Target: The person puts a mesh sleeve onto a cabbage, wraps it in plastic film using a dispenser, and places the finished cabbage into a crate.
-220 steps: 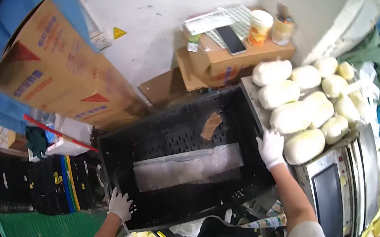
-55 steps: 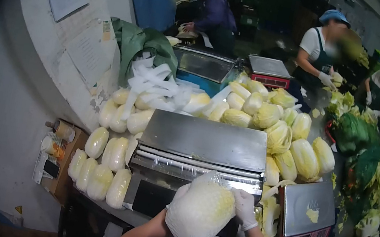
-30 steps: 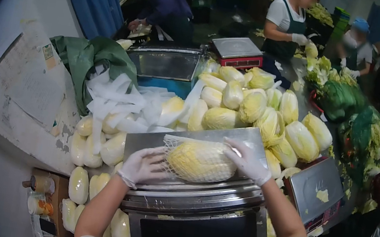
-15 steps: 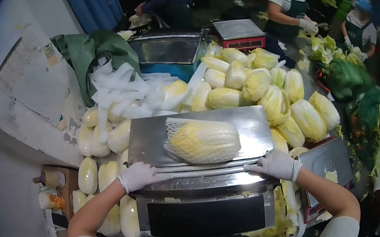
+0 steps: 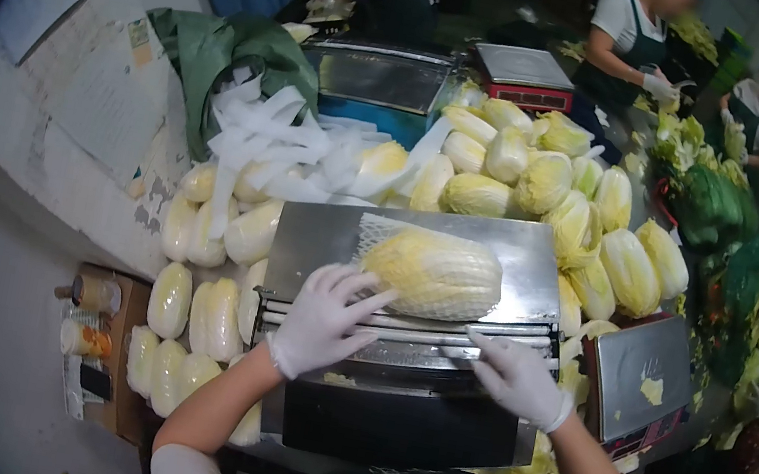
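A napa cabbage (image 5: 439, 273) in a white foam net lies on the metal plate (image 5: 320, 227) of a wrapping machine. The loose end of the net extends past the cabbage's left end. My left hand (image 5: 324, 321), in a white glove, is open with its fingers spread, the fingertips close to the cabbage's lower left. Over the right part of the metal rollers (image 5: 412, 337) is my right hand (image 5: 520, 379), also gloved. Its fingers stretch toward the rollers, and no object shows in it.
Wrapped cabbages (image 5: 170, 300) stand at the left beside a cardboard box (image 5: 115, 353). Bare cabbages (image 5: 546, 183) are heaped behind the plate, near white foam nets (image 5: 260, 135). A scale (image 5: 645, 370) sits at right. Co-workers (image 5: 626, 47) stand farther back.
Both hands have come off the roller bar's ends and moved inward. The left hand has opened and risen toward the cabbage. The camera view has shifted; the cabbage stays on the plate.
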A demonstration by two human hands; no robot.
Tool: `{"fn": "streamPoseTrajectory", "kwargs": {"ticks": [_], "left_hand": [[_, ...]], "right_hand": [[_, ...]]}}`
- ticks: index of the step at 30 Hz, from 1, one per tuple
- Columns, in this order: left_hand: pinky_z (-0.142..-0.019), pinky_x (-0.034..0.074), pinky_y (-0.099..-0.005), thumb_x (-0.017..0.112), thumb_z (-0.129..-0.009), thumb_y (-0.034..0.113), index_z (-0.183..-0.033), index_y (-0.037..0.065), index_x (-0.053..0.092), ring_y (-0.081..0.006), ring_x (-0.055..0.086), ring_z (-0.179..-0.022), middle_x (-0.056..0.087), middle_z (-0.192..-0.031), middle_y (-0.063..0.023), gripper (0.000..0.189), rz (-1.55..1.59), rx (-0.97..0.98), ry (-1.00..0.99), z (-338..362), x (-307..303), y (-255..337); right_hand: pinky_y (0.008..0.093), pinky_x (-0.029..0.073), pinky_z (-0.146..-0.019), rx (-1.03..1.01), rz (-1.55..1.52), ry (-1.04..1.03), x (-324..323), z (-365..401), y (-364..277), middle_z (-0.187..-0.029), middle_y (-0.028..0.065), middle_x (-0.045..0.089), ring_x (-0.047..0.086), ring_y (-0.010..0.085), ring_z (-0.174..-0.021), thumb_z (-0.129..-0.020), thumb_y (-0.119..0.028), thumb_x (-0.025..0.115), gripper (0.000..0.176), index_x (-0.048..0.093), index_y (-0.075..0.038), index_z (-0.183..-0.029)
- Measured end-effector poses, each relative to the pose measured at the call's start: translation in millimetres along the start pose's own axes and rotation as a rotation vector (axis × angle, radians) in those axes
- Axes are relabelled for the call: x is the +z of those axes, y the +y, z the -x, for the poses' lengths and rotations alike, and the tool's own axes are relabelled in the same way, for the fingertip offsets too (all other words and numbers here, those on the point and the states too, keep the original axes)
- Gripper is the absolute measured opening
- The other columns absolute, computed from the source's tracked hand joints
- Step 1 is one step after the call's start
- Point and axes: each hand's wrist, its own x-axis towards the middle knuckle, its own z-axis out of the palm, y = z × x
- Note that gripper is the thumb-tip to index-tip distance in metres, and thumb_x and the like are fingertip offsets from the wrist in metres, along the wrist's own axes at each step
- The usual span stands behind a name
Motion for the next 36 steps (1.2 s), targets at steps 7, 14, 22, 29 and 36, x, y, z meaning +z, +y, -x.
{"fn": "streamPoseTrajectory", "kwargs": {"ticks": [7,14,22,29,36], "left_hand": [[-0.101,0.023,-0.0466,0.075,-0.055,0.04,-0.132,0.023,0.038,-0.0352,0.035,-0.12,0.039,-0.129,-0.0151,0.088,-0.082,-0.009,0.012,-61.5,48.9,-10.9],[-0.099,0.026,-0.0447,0.075,-0.052,0.038,-0.132,0.023,0.038,-0.0351,0.037,-0.116,0.041,-0.126,-0.0154,0.089,0.006,-0.117,0.043,-60.7,63.1,-10.5],[-0.098,0.027,-0.0449,0.074,-0.054,0.038,-0.132,0.024,0.038,-0.0352,0.037,-0.115,0.042,-0.122,-0.0143,0.086,0.015,-0.114,0.064,-57.6,62.7,-8.5],[-0.1,0.025,-0.0451,0.073,-0.055,0.039,-0.132,0.023,0.038,-0.0379,0.036,-0.116,0.041,-0.123,-0.0161,0.086,-0.004,-0.112,0.027,-57.7,62.1,-8.7],[-0.101,0.025,-0.045,0.072,-0.056,0.042,-0.132,0.022,0.039,-0.038,0.036,-0.116,0.04,-0.125,-0.0162,0.086,0.008,-0.112,0.032,-57.2,62.2,-9.5]], "right_hand": [[0.0401,0.045,-0.081,-0.124,0.1,-0.028,63.6,-15.7,-37.2,-0.128,0.0368,0.029,0.053,0.0401,-0.092,-0.074,-0.015,0.063,0.055,0.042,0.011,-0.117],[0.0407,0.044,-0.083,-0.06,0.094,0.032,70.2,-23.2,-36.1,-0.129,0.0415,0.022,0.052,0.0448,-0.094,-0.075,-0.016,0.062,0.067,0.029,0.015,-0.125],[0.039,0.044,-0.086,-0.007,0.018,0.056,75.7,-23.7,-35.3,-0.131,0.0414,0.018,0.051,0.0459,-0.1,-0.075,-0.016,0.062,0.07,0.025,0.014,-0.128],[0.0353,0.037,-0.096,0.037,-0.354,-0.016,70.3,-22.9,-36.1,-0.139,0.0306,0.019,0.037,0.0377,-0.122,-0.076,-0.012,0.063,0.071,0.025,0.008,-0.133],[0.0356,0.02,-0.106,0.098,-0.314,-0.004,72.7,-20.4,-39.7,-0.141,0.0309,0.012,0.017,0.0369,-0.133,-0.078,-0.013,0.062,0.076,0.017,0.005,-0.137]]}}
